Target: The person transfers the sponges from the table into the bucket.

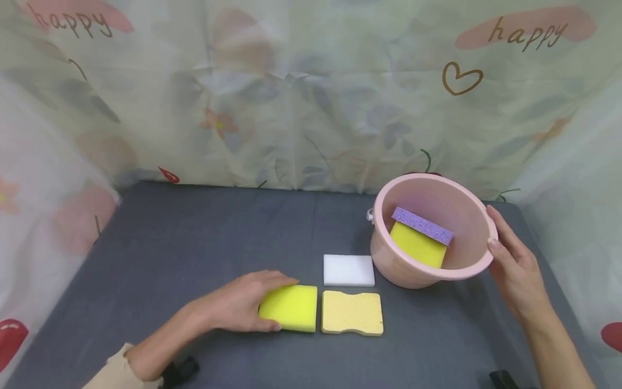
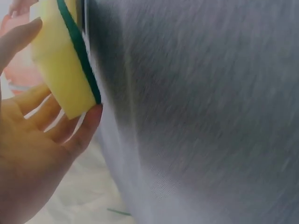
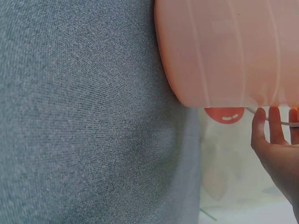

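My left hand (image 1: 245,303) grips a yellow sponge (image 1: 291,308) by its left end, thumb on the near side and fingers on the far side. In the left wrist view a dark green scouring layer (image 2: 80,49) shows along the sponge's underside, facing the table. My right hand (image 1: 516,265) holds the right rim of a pink bucket (image 1: 405,270), thumb over the edge. Inside the bucket lie another yellow sponge (image 1: 418,245) and a purple speckled sponge (image 1: 423,226) tilted across it. The bucket's mouth leans toward me.
Right of the held sponge lies a pale yellow sponge with notched sides (image 1: 352,313). Behind that one is a white sponge block (image 1: 348,270), close to the bucket's base. Patterned curtains (image 1: 291,108) hang behind and beside the dark grey table (image 1: 218,232).
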Motion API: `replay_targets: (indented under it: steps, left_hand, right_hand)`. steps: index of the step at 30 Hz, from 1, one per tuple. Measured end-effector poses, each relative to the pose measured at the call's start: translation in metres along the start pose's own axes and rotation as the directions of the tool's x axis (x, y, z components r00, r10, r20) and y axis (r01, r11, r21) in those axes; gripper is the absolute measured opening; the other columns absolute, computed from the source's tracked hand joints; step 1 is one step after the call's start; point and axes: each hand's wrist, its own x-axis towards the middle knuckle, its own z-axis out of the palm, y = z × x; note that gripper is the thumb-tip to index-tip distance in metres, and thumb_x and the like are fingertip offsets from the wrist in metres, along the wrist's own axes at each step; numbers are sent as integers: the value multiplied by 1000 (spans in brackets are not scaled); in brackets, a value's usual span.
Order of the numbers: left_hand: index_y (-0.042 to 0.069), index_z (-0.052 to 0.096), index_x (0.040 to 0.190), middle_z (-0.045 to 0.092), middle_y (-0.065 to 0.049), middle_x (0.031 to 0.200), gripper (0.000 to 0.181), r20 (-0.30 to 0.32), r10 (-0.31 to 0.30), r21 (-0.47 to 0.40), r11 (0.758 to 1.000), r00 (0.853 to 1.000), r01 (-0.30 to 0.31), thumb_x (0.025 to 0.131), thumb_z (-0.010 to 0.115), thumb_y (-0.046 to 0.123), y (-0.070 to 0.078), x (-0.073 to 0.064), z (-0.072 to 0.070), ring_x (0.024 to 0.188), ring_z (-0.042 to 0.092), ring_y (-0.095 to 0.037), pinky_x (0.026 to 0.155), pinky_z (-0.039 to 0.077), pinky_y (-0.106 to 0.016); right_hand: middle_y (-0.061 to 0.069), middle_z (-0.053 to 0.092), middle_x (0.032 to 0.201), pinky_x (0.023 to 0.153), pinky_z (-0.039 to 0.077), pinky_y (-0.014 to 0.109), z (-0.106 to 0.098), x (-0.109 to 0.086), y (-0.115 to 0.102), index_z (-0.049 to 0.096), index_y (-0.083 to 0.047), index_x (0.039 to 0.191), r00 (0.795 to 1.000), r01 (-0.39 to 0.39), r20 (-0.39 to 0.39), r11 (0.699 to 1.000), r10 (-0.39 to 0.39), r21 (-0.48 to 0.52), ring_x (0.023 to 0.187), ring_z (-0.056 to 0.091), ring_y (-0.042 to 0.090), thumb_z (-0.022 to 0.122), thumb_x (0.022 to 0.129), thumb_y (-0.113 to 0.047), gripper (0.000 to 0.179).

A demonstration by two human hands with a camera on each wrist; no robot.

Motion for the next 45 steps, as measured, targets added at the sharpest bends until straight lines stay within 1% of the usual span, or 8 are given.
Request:
replay_targets:
  steps: [2, 5, 10, 17, 24, 29, 37, 45]
  left_hand:
    - [14, 51, 144, 56, 4, 133, 73, 5, 28, -8, 1000, 1000, -28, 81, 81, 34, 0, 1, -6, 116, 53, -10, 97, 47, -36]
    - [16, 52, 144, 53, 7, 135, 71, 6, 53, -18, 998, 999, -53, 82, 81, 34, 3, 5, -16, 116, 52, -9, 96, 47, -34]
    - [21, 53, 142, 52, 11, 134, 67, -34, 84, 7, 996, 996, -84, 82, 79, 36, 9, 10, -32, 115, 51, -6, 94, 47, -32]
    - [24, 52, 143, 54, 13, 130, 67, -111, 143, 66, 988, 984, -136, 83, 75, 42, 15, 16, -46, 114, 50, -3, 93, 47, -30]
    - [25, 49, 146, 54, 11, 131, 69, -135, 207, 67, 978, 969, -199, 84, 75, 43, 26, 26, -59, 112, 52, -4, 90, 48, -31]
    - [22, 49, 146, 55, 9, 132, 72, -144, 256, 82, 966, 956, -246, 84, 75, 47, 32, 38, -70, 114, 52, -4, 92, 48, -32]
    - [22, 53, 143, 56, 11, 132, 65, -177, 343, 106, 939, 923, -328, 85, 73, 43, 42, 57, -84, 115, 52, -2, 92, 47, -29]
    - [18, 53, 144, 58, 5, 134, 73, -194, 383, 113, 923, 903, -367, 82, 78, 48, 57, 79, -95, 120, 53, -7, 95, 47, -29]
  right_hand:
    - [2, 29, 161, 96, 43, 16, -1, 0, 0, 27, -6, 157, 1000, 17, 4, 1000, -17, 24, 134, 43, 3, 38, 104, 6, 56]
    - [2, 30, 161, 97, 42, 16, -1, 0, 0, 27, -4, 156, 999, 36, 4, 998, -36, 58, 135, 42, 4, 36, 103, 7, 55]
    - [2, 30, 161, 97, 42, 15, -1, -2, 1, 27, -4, 156, 999, 41, -12, 997, -40, 59, 135, 42, 4, 36, 103, 7, 55]
    - [2, 32, 159, 97, 43, 16, -1, -2, 0, 28, -4, 156, 999, 35, -14, 998, -34, 59, 134, 44, 5, 37, 103, 7, 55]
    - [2, 34, 158, 97, 43, 17, -1, -1, 0, 28, -3, 156, 999, 39, -19, 997, -38, 68, 134, 44, 6, 37, 103, 8, 55]
    - [3, 34, 159, 99, 41, 16, -2, -2, 0, 28, -2, 155, 998, 53, -30, 996, -51, 72, 135, 42, 6, 37, 102, 9, 55]
    - [4, 33, 159, 98, 42, 17, 0, 0, 0, 29, -2, 155, 999, 41, -24, 996, -39, 79, 135, 43, 6, 38, 102, 9, 55]
    - [2, 36, 157, 96, 43, 18, -1, 2, 2, 29, -3, 155, 1000, 28, -15, 998, -27, 65, 133, 45, 6, 39, 102, 9, 56]
